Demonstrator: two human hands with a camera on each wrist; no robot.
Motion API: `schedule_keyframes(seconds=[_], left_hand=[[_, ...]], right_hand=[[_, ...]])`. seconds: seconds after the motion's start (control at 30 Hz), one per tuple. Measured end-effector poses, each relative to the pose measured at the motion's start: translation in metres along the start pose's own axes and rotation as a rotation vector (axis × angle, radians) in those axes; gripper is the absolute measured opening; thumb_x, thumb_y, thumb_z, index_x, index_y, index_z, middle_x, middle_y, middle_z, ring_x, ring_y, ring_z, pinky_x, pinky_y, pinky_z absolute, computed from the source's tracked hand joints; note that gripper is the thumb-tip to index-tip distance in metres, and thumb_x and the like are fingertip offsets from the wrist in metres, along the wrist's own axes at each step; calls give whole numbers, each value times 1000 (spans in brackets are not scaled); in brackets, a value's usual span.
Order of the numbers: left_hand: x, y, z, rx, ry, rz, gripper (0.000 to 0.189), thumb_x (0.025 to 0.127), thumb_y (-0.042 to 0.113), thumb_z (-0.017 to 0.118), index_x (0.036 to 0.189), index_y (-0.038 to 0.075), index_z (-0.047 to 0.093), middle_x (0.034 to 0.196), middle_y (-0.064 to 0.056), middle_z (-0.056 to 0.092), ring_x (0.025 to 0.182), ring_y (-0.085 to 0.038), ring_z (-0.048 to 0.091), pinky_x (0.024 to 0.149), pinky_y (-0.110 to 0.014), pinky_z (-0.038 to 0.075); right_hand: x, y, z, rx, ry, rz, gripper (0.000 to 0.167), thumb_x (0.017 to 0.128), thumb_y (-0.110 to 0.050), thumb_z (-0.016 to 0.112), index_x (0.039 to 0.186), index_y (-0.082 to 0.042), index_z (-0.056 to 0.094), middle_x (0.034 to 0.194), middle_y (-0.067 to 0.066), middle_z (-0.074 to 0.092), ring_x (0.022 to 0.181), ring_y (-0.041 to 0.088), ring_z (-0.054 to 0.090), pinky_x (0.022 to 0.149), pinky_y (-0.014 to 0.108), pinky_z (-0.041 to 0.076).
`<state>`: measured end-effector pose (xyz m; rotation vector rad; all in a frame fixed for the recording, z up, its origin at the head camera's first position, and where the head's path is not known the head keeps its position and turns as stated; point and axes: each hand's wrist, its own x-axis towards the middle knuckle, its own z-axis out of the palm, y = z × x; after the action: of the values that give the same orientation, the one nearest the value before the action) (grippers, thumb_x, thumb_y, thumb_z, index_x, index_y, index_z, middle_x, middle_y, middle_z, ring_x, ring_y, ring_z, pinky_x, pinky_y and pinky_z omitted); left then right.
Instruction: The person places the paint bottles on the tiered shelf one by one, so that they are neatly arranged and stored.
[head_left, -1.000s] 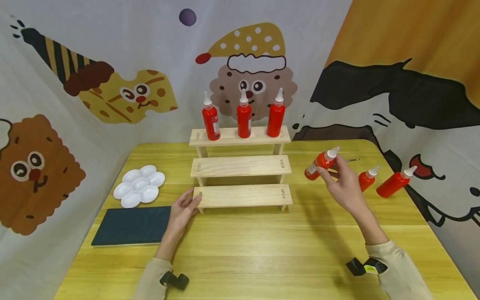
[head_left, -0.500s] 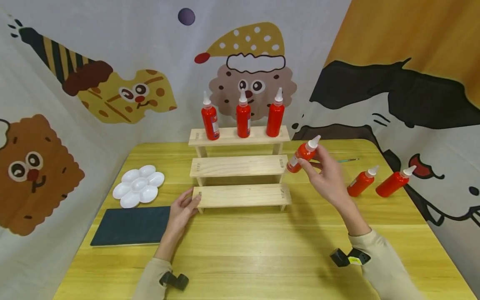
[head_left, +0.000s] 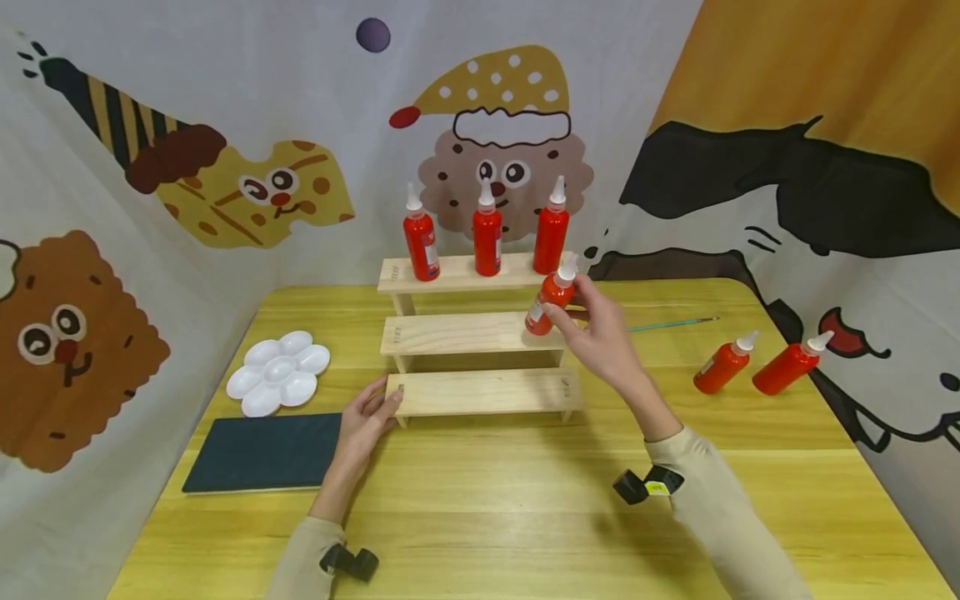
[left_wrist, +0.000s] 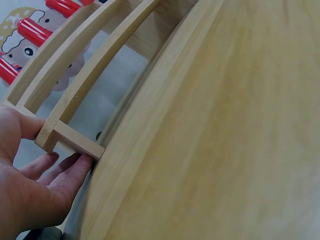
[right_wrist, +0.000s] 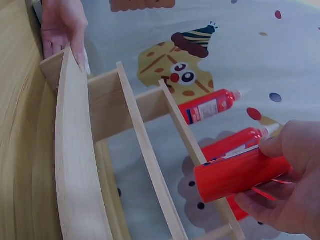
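Observation:
My right hand (head_left: 606, 342) holds a red paint bottle (head_left: 549, 307) with a white nozzle cap, tilted, over the right end of the middle step of a three-tier wooden rack (head_left: 480, 393). In the right wrist view this bottle (right_wrist: 240, 172) shows its base clear of the shelves, thumb on one side and fingers on the other. My left hand (head_left: 364, 427) grips the left end of the rack's lowest step. The left wrist view shows the thumb at the board and fingertips against the leg (left_wrist: 79, 140). Three similar bottles (head_left: 487, 242) stand along the top step.
Two more red bottles (head_left: 722, 367) stand at the table's right, beyond a thin paintbrush (head_left: 675, 324). On the left lie a white flower-shaped palette (head_left: 279, 371) and a dark rectangular board (head_left: 262, 452). A cartoon-printed cloth (head_left: 300, 67) hangs behind the table.
My right hand has carried the bottle leftward from the table's right side to over the middle step. The left hand stays on the rack's end, and the rack has not moved.

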<state>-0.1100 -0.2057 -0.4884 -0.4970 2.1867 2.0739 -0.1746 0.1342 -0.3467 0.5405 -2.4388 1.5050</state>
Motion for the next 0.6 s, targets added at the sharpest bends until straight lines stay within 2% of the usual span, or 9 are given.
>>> schedule_keyframes(seconds=[0.27, 0.6], left_hand=[[0, 0, 0, 14, 5, -9, 63, 99, 31, 69, 154, 14, 44, 147, -25, 53, 118, -19, 62, 83, -19, 54], [0, 0, 1, 8, 10, -8, 62, 98, 29, 69, 154, 13, 45, 146, -24, 54, 113, -15, 63, 83, -20, 54]], right_hand=[[14, -5, 27, 43, -76, -12, 44, 98, -10, 68, 138, -2, 54, 125, 19, 67, 116, 35, 65, 96, 51, 55], [34, -14, 66, 43, -204, -62, 44, 97, -12, 70, 137, -3, 54, 124, 15, 67, 112, 29, 65, 97, 44, 56]])
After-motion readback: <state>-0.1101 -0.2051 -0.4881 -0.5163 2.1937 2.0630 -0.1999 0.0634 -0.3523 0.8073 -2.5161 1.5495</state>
